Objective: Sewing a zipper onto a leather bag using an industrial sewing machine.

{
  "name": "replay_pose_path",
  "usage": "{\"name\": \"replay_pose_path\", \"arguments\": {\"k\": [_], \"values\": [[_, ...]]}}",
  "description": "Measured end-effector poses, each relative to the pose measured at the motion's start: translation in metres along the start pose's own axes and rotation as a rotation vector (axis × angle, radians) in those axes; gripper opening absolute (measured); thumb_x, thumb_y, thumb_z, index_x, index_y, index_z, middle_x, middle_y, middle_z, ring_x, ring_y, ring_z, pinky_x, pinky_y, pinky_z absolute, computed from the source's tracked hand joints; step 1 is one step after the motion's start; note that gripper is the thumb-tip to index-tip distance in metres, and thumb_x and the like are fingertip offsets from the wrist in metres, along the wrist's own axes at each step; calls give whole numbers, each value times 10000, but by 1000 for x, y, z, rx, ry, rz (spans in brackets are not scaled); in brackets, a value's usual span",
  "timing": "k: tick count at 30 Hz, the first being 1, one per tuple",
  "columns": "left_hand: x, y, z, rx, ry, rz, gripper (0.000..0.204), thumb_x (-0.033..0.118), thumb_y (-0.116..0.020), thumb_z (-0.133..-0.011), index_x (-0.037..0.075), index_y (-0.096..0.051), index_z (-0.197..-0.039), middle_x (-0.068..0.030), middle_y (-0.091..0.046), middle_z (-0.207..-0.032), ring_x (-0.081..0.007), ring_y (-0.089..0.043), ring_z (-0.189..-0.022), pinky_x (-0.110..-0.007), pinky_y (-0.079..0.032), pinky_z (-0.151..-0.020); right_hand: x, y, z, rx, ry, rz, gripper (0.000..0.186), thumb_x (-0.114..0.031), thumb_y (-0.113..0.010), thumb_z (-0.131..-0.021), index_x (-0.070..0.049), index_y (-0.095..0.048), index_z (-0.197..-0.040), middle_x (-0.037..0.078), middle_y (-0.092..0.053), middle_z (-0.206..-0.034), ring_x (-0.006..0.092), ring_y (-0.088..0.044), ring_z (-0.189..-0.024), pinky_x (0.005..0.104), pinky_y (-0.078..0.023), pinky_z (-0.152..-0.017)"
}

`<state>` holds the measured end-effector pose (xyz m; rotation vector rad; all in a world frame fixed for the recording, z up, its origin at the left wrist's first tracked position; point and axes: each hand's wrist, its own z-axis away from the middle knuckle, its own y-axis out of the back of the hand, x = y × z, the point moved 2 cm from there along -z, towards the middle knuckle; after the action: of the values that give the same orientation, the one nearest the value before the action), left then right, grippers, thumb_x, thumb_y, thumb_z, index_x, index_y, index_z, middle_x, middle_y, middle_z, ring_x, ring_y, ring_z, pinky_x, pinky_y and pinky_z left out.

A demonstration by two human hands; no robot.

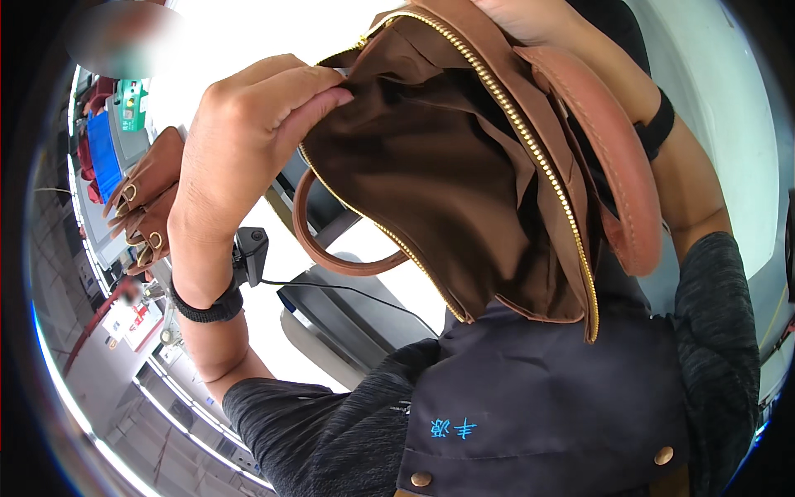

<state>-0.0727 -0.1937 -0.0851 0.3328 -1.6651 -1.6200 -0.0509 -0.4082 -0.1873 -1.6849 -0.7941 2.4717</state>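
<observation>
The bag [580, 108] is tan-brown leather with a darker brown, plain cloth lining [439, 174]. Its zip [530, 149] is gold. The near handle [331, 253] is brown; the right handle [617, 157] is a lighter, reddish tan with pale stitching. On the left, a second brown bag [145, 199] carries gold rings. The wristbands [207, 311] are black. The sleeves [720, 331] are dark grey, mottled. The apron [546, 398] is navy with small blue embroidery and brass-coloured studs. Far left stand a blue box [103, 157] and a green box [131, 103]. The table [273, 331] is white, and a black cable [348, 290] crosses it.
</observation>
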Motion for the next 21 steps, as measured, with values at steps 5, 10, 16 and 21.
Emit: {"name": "replay_pose_path", "arguments": {"k": [5, 10, 16, 21], "values": [[1, -3, -5, -50, -180, -275, 103, -7, -733, -878, -34, -704, -974, -130, -658, -840, -299, -635, -700, -367, -497, -640, 8, -2, -5, 60, -16, 49, 357, -364, -680, -999, -71, -729, -801, -30, -629, -698, 57, -523, -589, 234, -407, -528], [-7, -7, -9, -55, -236, -128, 73, -5, -703, -907, -31, -658, -959, -111, -599, -803, -242, -594, -683, -337, -447, -612, 8, -5, -1, -9, 63, -124, 322, -303, -696, -994, -92, -700, -751, -34, -605, -652, 57, -499, -535, 247, -383, -483], [-31, -16, -11, -198, 137, 788, 163, 141, -692, -1010, -8, -687, -943, 34, -551, -752, -41, -456, -725, -219, -385, -645, 6, 3, 5, 12, -23, -286, 263, -277, -694, -996, -77, -713, -828, -22, -608, -655, 64, -516, -537, 242, -399, -486], [-34, -26, -10, -99, 191, 518, 156, 167, -756, -958, 13, -734, -954, 31, -636, -795, -44, -519, -731, -215, -419, -660, 2, -3, 2, -35, 137, -222, 239, -270, -686, -1003, -39, -727, -958, -10, -661, -768, 71, -580, -622, 226, -444, -549]]}}
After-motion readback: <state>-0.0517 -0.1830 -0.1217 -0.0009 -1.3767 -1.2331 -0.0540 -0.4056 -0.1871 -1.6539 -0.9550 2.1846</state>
